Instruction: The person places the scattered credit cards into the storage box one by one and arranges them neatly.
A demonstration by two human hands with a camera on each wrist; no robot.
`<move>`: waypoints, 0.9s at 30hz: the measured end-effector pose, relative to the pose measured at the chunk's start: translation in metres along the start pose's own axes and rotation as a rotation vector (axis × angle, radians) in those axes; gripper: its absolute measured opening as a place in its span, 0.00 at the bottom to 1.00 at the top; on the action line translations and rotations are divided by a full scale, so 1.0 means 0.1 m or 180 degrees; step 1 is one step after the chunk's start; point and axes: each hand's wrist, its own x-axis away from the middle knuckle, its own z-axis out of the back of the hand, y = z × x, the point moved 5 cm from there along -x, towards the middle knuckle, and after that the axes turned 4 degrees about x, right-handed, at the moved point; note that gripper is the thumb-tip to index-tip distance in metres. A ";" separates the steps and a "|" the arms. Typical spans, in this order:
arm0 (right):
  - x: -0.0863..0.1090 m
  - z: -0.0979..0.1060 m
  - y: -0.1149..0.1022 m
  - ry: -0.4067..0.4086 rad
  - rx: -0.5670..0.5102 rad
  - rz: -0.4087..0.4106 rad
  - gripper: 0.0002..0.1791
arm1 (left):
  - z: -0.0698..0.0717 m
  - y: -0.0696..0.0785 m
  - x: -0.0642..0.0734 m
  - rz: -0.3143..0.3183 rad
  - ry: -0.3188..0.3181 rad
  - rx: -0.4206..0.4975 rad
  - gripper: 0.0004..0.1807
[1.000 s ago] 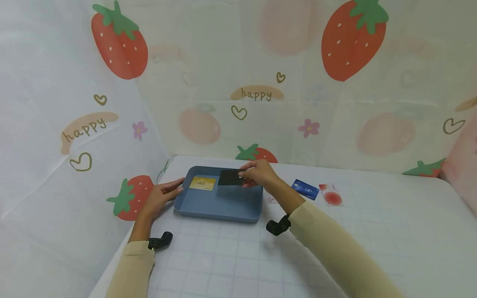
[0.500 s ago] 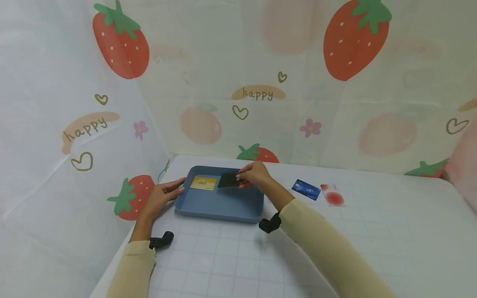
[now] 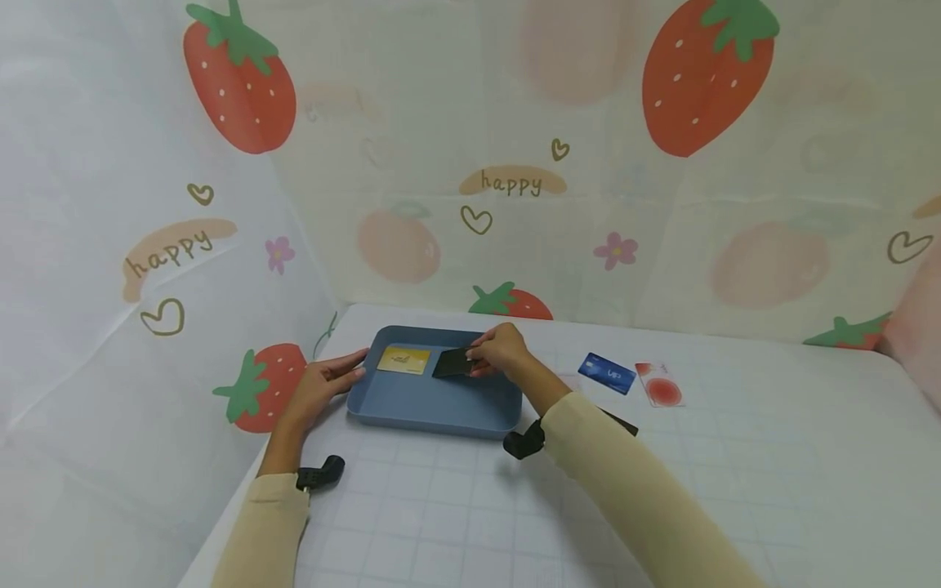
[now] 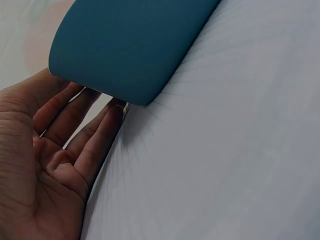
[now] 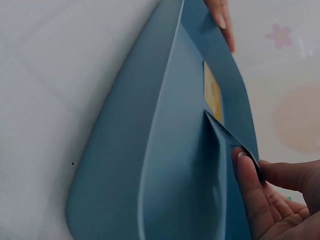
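Note:
My right hand (image 3: 507, 353) pinches a black card (image 3: 452, 363) by its right end, thumb on one face and fingers on the other. The black card is tilted inside a blue-grey tray (image 3: 434, 411), its far edge down by the tray floor in the right wrist view. To its left, a yellow card (image 3: 403, 360) lies flat on that floor. At the tray's left end rests my left hand (image 3: 321, 387), fingers extended along the outside. The left wrist view shows the left hand (image 4: 60, 145) with its fingertips against the tray wall (image 4: 115, 55).
On the white gridded table to the right lie a blue card (image 3: 607, 373) and a white card with a red circle (image 3: 660, 385). A dark card (image 3: 621, 421) shows partly from behind the right sleeve (image 3: 625, 482). A strawberry-print curtain (image 3: 515, 245) stands behind.
My right hand has lowered the black card further into the tray and slightly toward me. A dark card has come into sight beside the right sleeve. The left hand stays put.

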 end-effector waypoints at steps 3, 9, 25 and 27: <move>-0.04 -0.01 0.03 0.0028 -0.0007 -0.0066 0.07 | 0.00 0.00 -0.01 0.0002 -0.0024 0.0030 0.28; -0.09 -0.03 0.07 0.0014 -0.0028 -0.0127 0.09 | -0.02 0.07 0.02 0.0067 -0.0027 0.0073 0.27; -0.19 -0.13 0.12 0.0003 0.0006 -0.0120 0.12 | -0.07 0.31 0.10 0.0060 -0.0074 -0.0012 0.26; -0.19 -0.13 0.11 0.0029 0.0049 -0.0093 0.12 | -0.07 0.30 0.10 0.0064 -0.0072 -0.0007 0.26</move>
